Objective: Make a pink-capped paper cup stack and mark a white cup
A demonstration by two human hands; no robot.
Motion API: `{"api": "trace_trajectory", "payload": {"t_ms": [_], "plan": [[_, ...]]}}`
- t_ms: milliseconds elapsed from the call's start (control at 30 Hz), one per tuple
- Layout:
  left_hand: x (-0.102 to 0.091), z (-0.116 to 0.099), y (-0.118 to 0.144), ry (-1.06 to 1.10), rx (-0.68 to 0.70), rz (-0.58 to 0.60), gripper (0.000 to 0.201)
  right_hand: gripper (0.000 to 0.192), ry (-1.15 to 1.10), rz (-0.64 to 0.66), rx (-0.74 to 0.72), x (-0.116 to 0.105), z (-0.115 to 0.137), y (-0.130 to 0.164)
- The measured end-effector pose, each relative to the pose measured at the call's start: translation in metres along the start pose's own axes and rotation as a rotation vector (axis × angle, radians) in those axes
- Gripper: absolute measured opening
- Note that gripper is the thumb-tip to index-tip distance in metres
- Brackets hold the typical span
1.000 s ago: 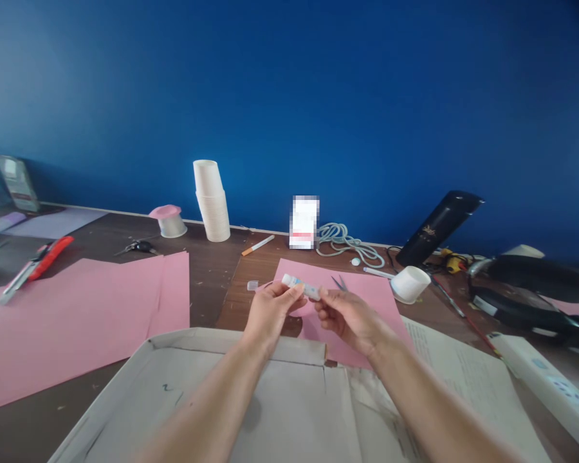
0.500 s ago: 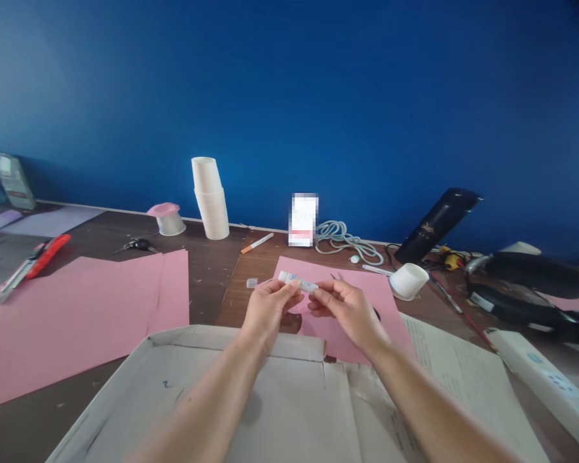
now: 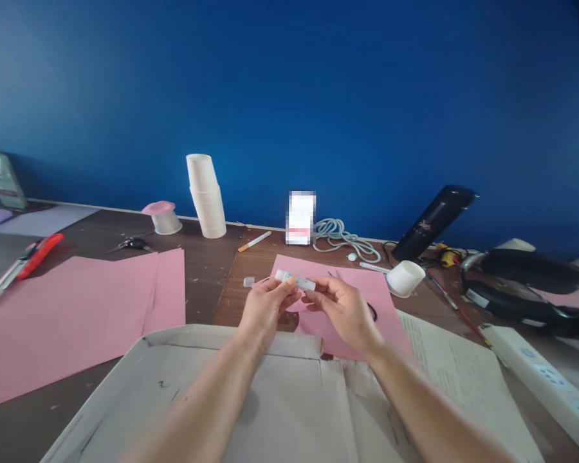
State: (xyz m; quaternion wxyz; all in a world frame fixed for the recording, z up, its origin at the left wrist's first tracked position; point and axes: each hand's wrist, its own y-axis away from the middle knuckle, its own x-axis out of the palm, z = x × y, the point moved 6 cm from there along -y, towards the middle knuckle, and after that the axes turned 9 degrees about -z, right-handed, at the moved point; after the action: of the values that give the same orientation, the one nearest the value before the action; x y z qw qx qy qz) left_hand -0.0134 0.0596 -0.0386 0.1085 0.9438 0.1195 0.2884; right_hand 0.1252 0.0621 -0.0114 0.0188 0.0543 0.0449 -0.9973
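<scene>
Head view. White tube (image 3: 298, 281) held just above the pink sheet (image 3: 388, 321) on the table, in front of both hands. Key relation: the tube's long axis runs nearly crosswise, from a little past 9 o'clock to a little past 3. From the left hand (image 3: 265, 308) it lies between 1 and 2 o'clock; from the right hand (image 3: 346, 313), about 10. Left hand is nearer to its middle: thumb and fingers gripping the body. Right hand appears pinched on the 3 o'clock end; fingertips cover that end, so its shape is uncertain.

Clock positions below taken from the tube. Small clear cap (image 3: 249, 281): 9, just beside the left fingers. Scissors (image 3: 375, 312): black handle at 4, partly hidden behind the right hand. White paper cup (image 3: 405, 279): 3, tipped at the sheet's edge. Coiled cable (image 3: 338, 233): between 1 and 2. Phone (image 3: 301, 218): 12, upright by the wall, screen blurred. Cup stack (image 3: 208, 206): between 10 and 11. Red cutter (image 3: 41, 254): 9, well apart, beside more pink paper (image 3: 77, 308). White cardboard tray (image 3: 193, 399): 6 to 8, under the forearms.
</scene>
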Motion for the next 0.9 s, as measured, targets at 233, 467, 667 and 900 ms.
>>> {"api": "trace_trajectory", "payload": {"t_ms": [233,467,667,900], "plan": [[0.001,0.004,0.000,-0.114,0.017,0.021,0.028,0.033,-0.252,0.120,0.443,0.003,-0.023,0.000],[0.002,-0.014,0.007,-0.484,0.208,-0.054,0.028,0.042,-0.114,0.051,0.232,-0.004,-0.009,-0.002],[0.009,-0.031,0.022,-0.799,0.610,-0.120,0.016,0.047,-0.014,0.063,0.052,-0.004,0.001,0.001],[0.017,-0.029,0.029,-0.819,0.902,-0.001,0.018,0.040,0.066,0.113,-0.076,-0.003,0.015,0.006]]}}
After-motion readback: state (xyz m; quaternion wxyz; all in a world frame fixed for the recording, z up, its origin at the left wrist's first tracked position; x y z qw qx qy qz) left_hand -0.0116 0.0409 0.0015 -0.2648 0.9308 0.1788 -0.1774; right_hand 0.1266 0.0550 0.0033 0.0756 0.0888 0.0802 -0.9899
